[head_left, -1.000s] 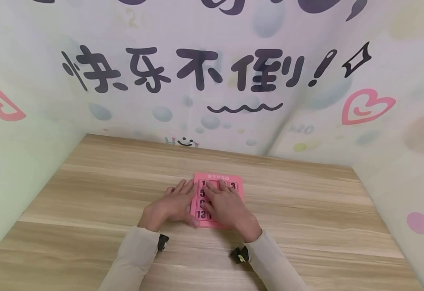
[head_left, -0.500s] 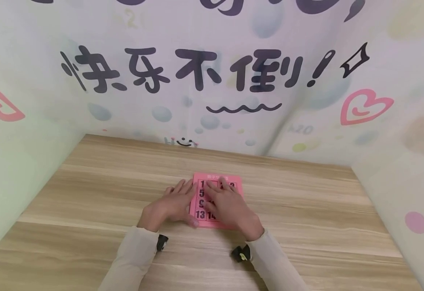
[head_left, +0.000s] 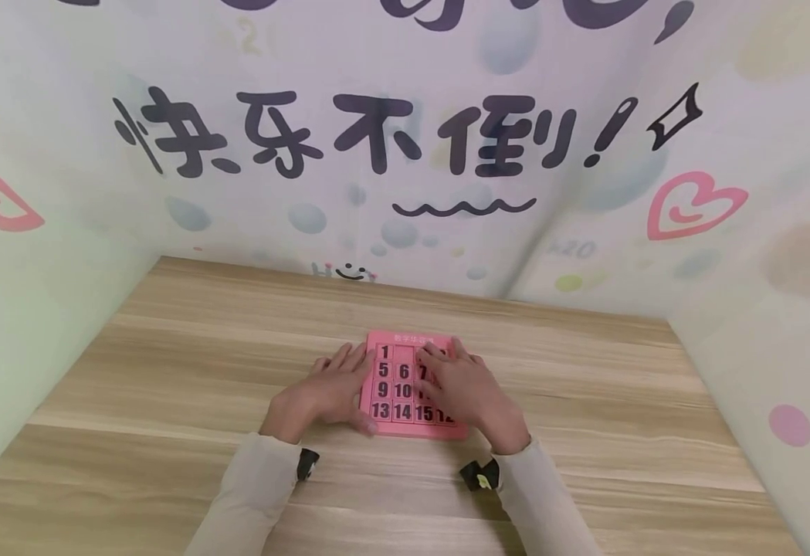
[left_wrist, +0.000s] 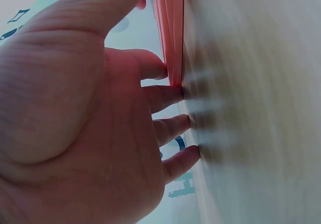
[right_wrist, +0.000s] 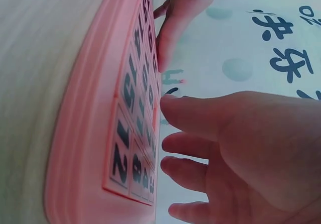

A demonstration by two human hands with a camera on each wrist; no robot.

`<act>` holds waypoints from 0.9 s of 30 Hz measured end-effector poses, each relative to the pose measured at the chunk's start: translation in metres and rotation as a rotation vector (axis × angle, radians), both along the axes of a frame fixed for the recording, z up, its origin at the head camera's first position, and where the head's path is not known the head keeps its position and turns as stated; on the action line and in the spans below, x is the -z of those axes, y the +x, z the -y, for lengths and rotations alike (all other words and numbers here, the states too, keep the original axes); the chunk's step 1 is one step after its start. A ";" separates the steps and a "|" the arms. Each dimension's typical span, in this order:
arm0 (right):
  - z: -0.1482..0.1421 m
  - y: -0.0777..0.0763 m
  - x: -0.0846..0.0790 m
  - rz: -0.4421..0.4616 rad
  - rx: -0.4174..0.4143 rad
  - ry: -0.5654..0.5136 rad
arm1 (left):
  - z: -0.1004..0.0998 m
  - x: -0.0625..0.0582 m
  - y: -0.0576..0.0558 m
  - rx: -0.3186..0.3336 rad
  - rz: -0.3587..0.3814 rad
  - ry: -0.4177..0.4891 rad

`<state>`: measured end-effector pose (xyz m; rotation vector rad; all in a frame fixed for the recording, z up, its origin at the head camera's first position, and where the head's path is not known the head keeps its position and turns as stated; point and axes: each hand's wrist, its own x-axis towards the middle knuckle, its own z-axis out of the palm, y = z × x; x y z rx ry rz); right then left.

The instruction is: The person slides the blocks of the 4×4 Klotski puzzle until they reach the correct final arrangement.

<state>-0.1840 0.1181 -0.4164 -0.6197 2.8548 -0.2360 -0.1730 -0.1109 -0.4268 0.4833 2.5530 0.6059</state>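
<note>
A pink number sliding puzzle [head_left: 415,429] lies flat on the wooden table. In the head view its top row shows 1, then a bare slot; tiles 6, 10, 14 and 15 show in the middle columns. My left hand [head_left: 331,392] rests along its left edge, thumb by the near left corner. In the left wrist view the left fingers [left_wrist: 165,98] reach down to the board's side and the tabletop. My right hand [head_left: 467,386] hovers close over the right-hand columns with relaxed, spread fingers, hiding several tiles. Tiles 12 [right_wrist: 120,153] and 8 show in the right wrist view.
The wooden table [head_left: 203,347] extends around the puzzle on all sides. Behind it stands a white backdrop [head_left: 405,232] with black lettering and pink hearts. Black straps [head_left: 479,474] sit at both cuffs.
My right hand has shifted to the right across the puzzle, uncovering tiles in the second and third columns. The left hand stays at the left edge.
</note>
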 end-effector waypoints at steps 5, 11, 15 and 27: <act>-0.001 0.000 -0.002 0.034 0.012 0.021 | 0.000 0.000 0.000 -0.001 0.004 0.003; -0.001 0.001 -0.003 0.059 0.019 0.042 | 0.001 0.000 0.000 0.000 0.005 0.009; -0.001 0.001 -0.003 0.056 0.015 0.052 | 0.000 0.002 -0.001 -0.002 0.004 0.009; 0.000 0.001 -0.002 0.049 0.012 0.061 | 0.001 0.001 0.000 -0.004 0.005 0.013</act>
